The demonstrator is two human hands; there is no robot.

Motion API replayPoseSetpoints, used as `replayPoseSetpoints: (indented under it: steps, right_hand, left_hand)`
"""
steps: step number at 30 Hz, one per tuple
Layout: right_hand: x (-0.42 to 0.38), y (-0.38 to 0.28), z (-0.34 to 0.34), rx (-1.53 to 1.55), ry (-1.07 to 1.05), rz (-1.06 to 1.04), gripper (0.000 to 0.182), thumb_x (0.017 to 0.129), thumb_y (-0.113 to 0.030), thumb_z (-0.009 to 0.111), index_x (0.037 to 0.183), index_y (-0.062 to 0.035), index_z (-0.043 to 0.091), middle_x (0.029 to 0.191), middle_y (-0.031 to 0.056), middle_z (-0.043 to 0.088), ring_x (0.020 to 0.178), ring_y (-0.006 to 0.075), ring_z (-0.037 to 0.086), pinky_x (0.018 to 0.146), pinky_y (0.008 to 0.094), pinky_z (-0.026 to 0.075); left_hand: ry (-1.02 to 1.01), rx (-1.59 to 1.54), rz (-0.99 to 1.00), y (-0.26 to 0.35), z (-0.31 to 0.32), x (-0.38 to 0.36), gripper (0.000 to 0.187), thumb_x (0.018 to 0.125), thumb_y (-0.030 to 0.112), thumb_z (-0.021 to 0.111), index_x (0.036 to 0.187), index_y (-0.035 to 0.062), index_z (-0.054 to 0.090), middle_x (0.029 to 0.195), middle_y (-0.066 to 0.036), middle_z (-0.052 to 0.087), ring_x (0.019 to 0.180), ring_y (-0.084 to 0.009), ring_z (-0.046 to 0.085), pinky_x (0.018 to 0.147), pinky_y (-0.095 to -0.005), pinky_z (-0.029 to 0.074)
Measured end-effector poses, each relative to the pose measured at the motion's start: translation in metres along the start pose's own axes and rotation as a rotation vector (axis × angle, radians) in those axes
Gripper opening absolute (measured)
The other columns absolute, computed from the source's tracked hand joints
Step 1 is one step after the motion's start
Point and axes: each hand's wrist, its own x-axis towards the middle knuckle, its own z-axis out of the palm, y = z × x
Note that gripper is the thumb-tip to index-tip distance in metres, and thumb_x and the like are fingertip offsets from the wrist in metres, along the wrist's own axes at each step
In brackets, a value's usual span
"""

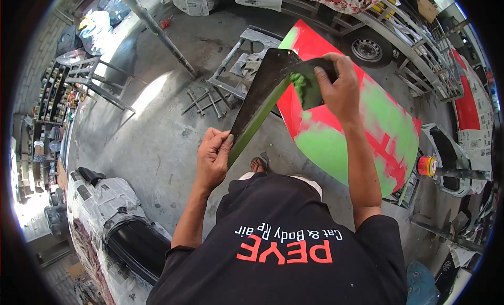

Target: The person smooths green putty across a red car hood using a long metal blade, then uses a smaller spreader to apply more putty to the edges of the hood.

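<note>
Concrete floor (157,147) below; left grip (224,138) pinches board (263,87) low down, right grip (328,74) clasps sheet (313,94).

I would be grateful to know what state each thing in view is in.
Dark strip: slanted, green along one side, lower end in the left hand.
Dark sheet: bearing a green lump, gripped by the right hand.
Large panel: patchy red and green.
Newspaper: draped, creased.

The dark, narrow panel (261,92), green along 1 long side, is held diagonally in midair. At its upper end, the flat, dark spreader (312,92) carries lumpy, bright green putty (298,84).
</note>
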Motion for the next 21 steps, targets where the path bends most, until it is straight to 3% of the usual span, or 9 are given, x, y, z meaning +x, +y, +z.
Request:
replayPoseSetpoints:
  steps: [3, 6, 15, 16, 20, 21]
  right_hand:
    - [-0.025, -0.017, 0.017, 0.031, -0.089, -0.117, 0.028, 0.087, -0.005, 0.075, 0.113, -0.0057, 0.065, 0.102, 0.0148, 0.064, 0.088, 0.0332, 0.067, 0.076, 0.0408, 0.056]
    - [-0.061, -0.039, 0.036, 0.110, -0.185, -0.069, 0.028, 0.086, -0.005, 0.074, 0.112, -0.0048, 0.063, 0.100, 0.0153, 0.061, 0.083, 0.0350, 0.065, 0.072, 0.0432, 0.054]
    - [-0.130, -0.092, 0.056, 0.251, -0.417, -0.226, 0.034, 0.081, -0.002, 0.079, 0.112, -0.0053, 0.066, 0.097, 0.0135, 0.061, 0.087, 0.0330, 0.064, 0.074, 0.0400, 0.053]
    - [-0.124, -0.090, 0.054, 0.253, -0.418, -0.231, 0.034, 0.081, -0.002, 0.079, 0.112, -0.0053, 0.066, 0.097, 0.0135, 0.061, 0.087, 0.0330, 0.064, 0.074, 0.0400, 0.053]
    - [-0.075, -0.065, 0.040, 0.422, -0.170, 0.126, 0.023, 0.087, -0.006, 0.076, 0.108, -0.0029, 0.067, 0.099, 0.0144, 0.065, 0.090, 0.0297, 0.066, 0.080, 0.0379, 0.053]
    - [-0.058, -0.049, 0.035, 0.312, -0.090, 0.072, 0.024, 0.088, -0.006, 0.076, 0.109, -0.0019, 0.067, 0.100, 0.0138, 0.066, 0.089, 0.0284, 0.067, 0.080, 0.0371, 0.054]
  left_hand:
    - [0.025, -0.022, -0.021, 0.000, 0.006, 0.007, 0.017, 0.103, 0.009, 0.063, 0.110, -0.0055, 0.070, 0.089, -0.004, 0.053, 0.083, -0.0135, 0.050, 0.075, -0.0260, 0.041]
    - [0.060, -0.024, -0.050, -0.003, 0.009, 0.015, 0.018, 0.103, 0.010, 0.063, 0.109, -0.0054, 0.070, 0.088, -0.003, 0.052, 0.082, -0.0133, 0.050, 0.074, -0.0258, 0.041]
    - [0.177, -0.169, -0.159, -0.013, 0.013, 0.040, 0.021, 0.104, 0.012, 0.063, 0.109, -0.0067, 0.071, 0.086, 0.000, 0.049, 0.079, -0.0075, 0.045, 0.070, -0.0236, 0.038]
    - [0.181, -0.212, -0.182, -0.012, 0.012, 0.041, 0.021, 0.105, 0.012, 0.063, 0.109, -0.0070, 0.071, 0.086, 0.001, 0.048, 0.079, -0.0066, 0.044, 0.070, -0.0232, 0.037]
    - [0.157, -0.265, -0.202, -0.013, 0.004, 0.037, 0.021, 0.105, 0.012, 0.063, 0.108, -0.0071, 0.071, 0.086, 0.002, 0.047, 0.080, -0.0059, 0.043, 0.071, -0.0224, 0.036]
    - [0.139, -0.291, -0.222, -0.012, 0.002, 0.033, 0.021, 0.105, 0.012, 0.064, 0.108, -0.0072, 0.070, 0.087, 0.002, 0.047, 0.081, -0.0057, 0.043, 0.072, -0.0219, 0.036]
